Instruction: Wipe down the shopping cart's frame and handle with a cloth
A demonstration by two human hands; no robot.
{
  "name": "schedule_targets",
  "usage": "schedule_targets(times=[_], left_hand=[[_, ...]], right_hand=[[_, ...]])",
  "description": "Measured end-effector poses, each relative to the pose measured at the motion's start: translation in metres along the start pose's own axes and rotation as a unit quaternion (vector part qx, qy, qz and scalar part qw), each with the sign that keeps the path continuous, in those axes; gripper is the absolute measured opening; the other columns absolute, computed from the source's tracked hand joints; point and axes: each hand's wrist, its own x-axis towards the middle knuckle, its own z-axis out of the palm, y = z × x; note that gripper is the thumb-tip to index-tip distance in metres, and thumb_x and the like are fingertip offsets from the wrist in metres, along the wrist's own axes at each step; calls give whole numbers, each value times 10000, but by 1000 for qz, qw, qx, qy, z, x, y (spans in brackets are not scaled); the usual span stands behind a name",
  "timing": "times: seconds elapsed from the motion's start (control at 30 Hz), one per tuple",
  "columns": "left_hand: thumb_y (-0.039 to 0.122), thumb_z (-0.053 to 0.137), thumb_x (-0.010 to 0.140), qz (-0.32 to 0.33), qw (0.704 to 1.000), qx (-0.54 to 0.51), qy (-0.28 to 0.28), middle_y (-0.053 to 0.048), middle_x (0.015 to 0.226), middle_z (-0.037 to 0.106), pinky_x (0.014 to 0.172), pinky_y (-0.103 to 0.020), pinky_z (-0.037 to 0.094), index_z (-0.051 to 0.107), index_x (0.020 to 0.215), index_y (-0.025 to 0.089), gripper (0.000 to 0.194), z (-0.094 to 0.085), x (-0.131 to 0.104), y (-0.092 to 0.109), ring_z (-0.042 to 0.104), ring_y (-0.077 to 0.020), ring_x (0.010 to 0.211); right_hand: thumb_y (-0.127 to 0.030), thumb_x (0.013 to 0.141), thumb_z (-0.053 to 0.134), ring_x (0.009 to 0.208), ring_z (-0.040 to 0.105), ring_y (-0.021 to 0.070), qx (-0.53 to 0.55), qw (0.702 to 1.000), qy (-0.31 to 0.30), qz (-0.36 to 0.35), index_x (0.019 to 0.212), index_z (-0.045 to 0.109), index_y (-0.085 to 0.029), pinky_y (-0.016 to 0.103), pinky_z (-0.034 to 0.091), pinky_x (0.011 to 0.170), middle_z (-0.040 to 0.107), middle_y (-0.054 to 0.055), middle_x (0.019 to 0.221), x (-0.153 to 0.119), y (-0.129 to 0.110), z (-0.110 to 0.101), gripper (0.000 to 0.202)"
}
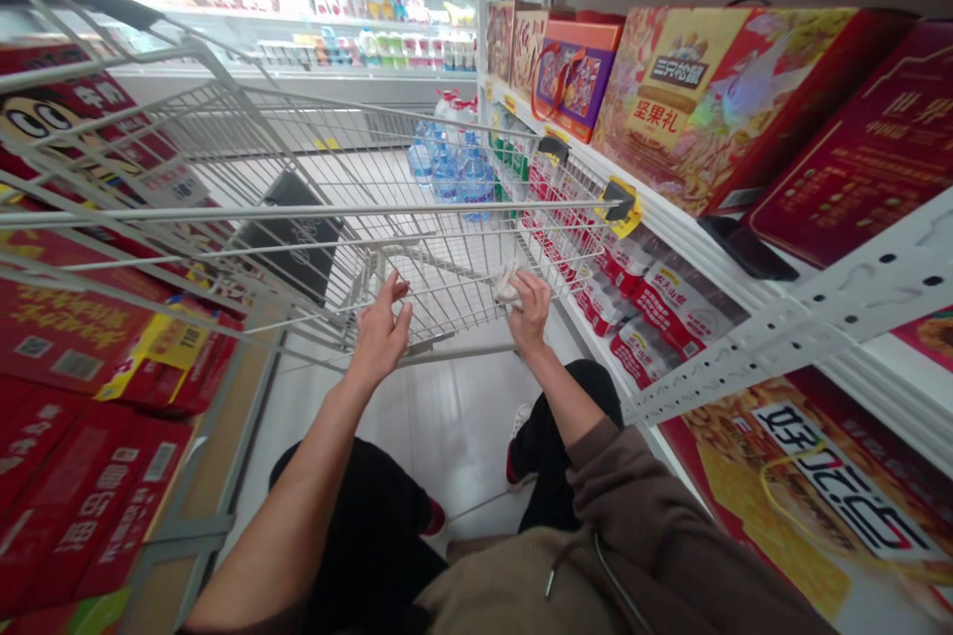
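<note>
A metal wire shopping cart (417,211) stands in front of me, lying across the aisle view. My right hand (530,311) is closed on a crumpled whitish cloth (508,284), which is against the cart's lower wires. To its left, my left hand (382,329) is beside the cart's near wires with its fingers apart and nothing in it. Whether its fingertips touch the wires I cannot tell. A dark panel (287,233) hangs in the cart to the left of my left hand.
Shelves with gift boxes (677,99) and red-wrapped bottle packs (674,303) run along the right. Stacked red boxes (81,506) stand at the left. Large water bottles (451,164) are on the floor beyond the cart, before a chilled display (298,74).
</note>
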Motion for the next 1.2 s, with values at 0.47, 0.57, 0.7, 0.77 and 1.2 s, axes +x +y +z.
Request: schedule_targets(times=[0.47, 0.57, 0.7, 0.77, 1.2], left_hand=[[577, 443, 1014, 1, 998, -35, 43, -216, 1388, 632, 1125, -577, 453, 341, 1615, 155, 741, 25, 0, -1, 636, -331, 1254], [464, 448, 1029, 26, 996, -11, 86, -180, 1329, 632, 1107, -517, 477, 419, 1567, 164, 617, 18, 1, 11, 634, -289, 1204], [319, 502, 998, 23, 977, 35, 211, -184, 1346, 569, 1175, -498, 405, 496, 1499, 139, 533, 5, 1, 27, 521, -297, 1303], [294, 541, 969, 3, 966, 35, 255, -190, 1399, 515, 1227, -507, 344, 490, 1500, 138, 555, 0, 0, 29, 453, -310, 1377], [250, 580, 924, -24, 960, 28, 278, -203, 1545, 384, 1282, -534, 252, 412, 1549, 160, 653, -2, 1, 16, 341, -328, 1498]], right_hand=[[41, 763, 411, 1220, 596, 216, 12, 1000, 16, -2, 1129, 704, -222, 425, 518, 1066, 709, 80, 1199, -15, -21, 17, 538], [26, 811, 415, 1283, 573, 215, -10, 999, 53, -3, 1178, 687, -241, 437, 499, 1101, 677, 78, 1277, 20, -30, 19, 528], [12, 869, 423, 1403, 497, 222, -1, 999, 29, -28, 1241, 665, -268, 460, 449, 1156, 649, 72, 1364, 38, -41, 34, 524], [24, 866, 418, 1391, 499, 225, 5, 999, 13, -32, 1202, 683, -269, 458, 447, 1149, 678, 69, 1319, 18, -41, 39, 518], [-23, 913, 402, 1421, 483, 220, 22, 1000, 6, -11, 1232, 660, -289, 465, 433, 1170, 643, 55, 1375, 30, -63, 48, 489]])
